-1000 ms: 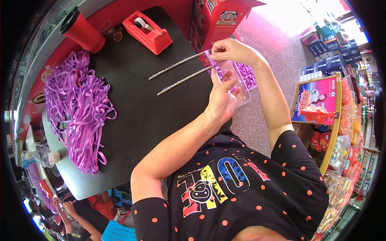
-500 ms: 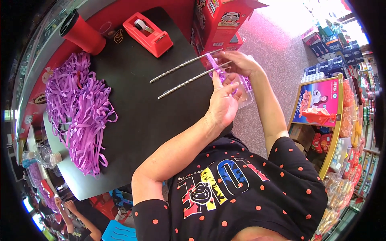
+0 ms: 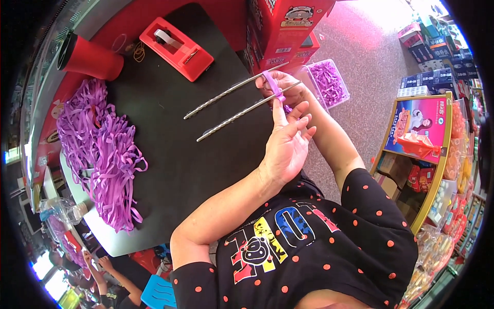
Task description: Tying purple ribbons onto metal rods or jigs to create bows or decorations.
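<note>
Two long, slim metal drill bits [image 3: 225, 91] stick out side by side above the dark table, fluted ends toward the left. What holds them up I cannot see. A purple ribbon [image 3: 271, 84] bridges the pair near their smooth ends. Behind the bits, my right hand [image 3: 292, 88] has its fingers bent and closed at the ribbon, partly covered by bits and ribbon. My left hand [image 3: 284, 149] is in front with its palm turned up. One extended digit touches the ribbon's lower part, while its other fingers are loosely spread and hold nothing.
A big heap of purple ribbons [image 3: 100, 159] covers the table's left side. At its back stand a red tumbler [image 3: 95, 59] and a red tape dispenser [image 3: 177, 49]. A clear box of purple ribbon pieces [image 3: 329, 85] lies beyond my right forearm, near red cartons [image 3: 283, 31].
My right hand has come left, closer around the bits and ribbon, uncovering the clear box. My left hand stays at the ribbon. The whole view has shifted slightly.
</note>
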Demonstrator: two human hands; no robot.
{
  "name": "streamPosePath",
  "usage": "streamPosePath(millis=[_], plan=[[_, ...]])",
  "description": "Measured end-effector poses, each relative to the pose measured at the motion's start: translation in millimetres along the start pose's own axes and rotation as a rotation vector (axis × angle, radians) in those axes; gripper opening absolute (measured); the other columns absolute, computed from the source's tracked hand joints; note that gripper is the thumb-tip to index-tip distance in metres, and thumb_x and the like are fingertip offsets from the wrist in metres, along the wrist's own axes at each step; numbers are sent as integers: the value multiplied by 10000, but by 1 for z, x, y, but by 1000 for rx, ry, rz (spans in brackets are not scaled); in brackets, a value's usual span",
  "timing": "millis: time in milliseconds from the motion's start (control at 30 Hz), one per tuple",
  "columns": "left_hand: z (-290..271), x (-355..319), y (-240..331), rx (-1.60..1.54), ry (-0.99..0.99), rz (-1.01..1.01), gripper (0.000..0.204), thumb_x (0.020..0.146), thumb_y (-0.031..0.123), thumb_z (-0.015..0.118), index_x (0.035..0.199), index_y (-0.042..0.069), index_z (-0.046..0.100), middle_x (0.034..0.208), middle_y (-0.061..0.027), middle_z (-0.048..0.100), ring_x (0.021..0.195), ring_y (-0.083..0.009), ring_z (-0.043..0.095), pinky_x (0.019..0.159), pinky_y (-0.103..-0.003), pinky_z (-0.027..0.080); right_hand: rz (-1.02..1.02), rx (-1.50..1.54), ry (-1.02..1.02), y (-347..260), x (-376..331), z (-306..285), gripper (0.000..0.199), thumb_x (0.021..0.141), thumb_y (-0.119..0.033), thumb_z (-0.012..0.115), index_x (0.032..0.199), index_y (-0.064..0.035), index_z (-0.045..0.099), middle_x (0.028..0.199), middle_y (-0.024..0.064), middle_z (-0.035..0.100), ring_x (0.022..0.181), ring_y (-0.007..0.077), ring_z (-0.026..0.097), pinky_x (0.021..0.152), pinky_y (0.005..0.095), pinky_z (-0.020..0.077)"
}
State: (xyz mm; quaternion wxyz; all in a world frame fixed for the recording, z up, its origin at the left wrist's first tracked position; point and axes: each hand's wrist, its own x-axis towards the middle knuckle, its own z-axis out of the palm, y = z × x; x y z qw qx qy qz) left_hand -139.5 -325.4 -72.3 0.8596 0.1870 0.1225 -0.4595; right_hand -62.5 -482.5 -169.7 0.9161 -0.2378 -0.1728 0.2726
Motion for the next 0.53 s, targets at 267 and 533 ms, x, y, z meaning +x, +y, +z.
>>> streamPosePath(millis=[267,533], plan=[[-1,-1,1,-20,15,-2,913,839,8,579,1494,324,27,1271,-73,460,1090,-194,469,960,-393,358,23,-70,120,-2,0,8,412,834,-198,700,1138,40,558,832,9,560,693,47,530,588,172,452],[-1,0,0,7,8,4,900,844,17,576,1497,314,33,1285,-68,446,1115,-208,453,978,-417,334,27,15,72,7,0,-7,479,842,-198,694,1213,51,520,880,17,570,716,43,545,604,146,465]])
